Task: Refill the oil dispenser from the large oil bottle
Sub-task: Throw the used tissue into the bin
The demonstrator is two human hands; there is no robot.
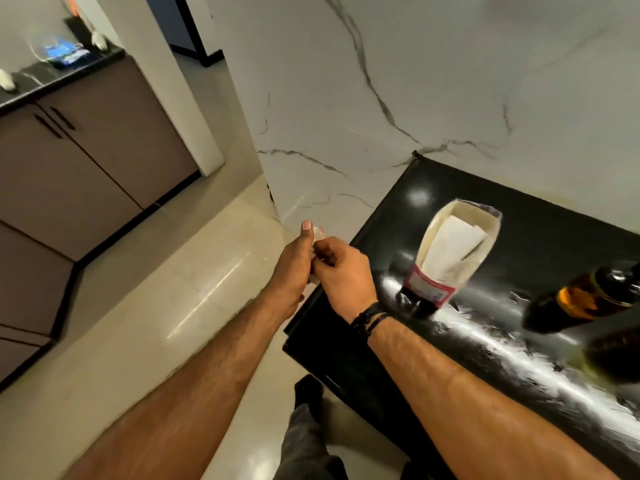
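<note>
Gripping small pale object (317, 237), both hands; pouch (450, 251) label unreadable.

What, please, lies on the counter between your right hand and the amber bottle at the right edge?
In the head view, an open bag with white paper inside stands on the black counter between the right hand and the amber bottle.

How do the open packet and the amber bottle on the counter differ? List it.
The packet is pale with a red label at its base; the amber bottle is dark with an orange-brown band. The packet's top is open, showing white paper inside; the bottle carries a black cap. The packet lies fully in frame; the bottle is cut by the right edge. Both lean on the black counter, untouched by either hand.
</note>
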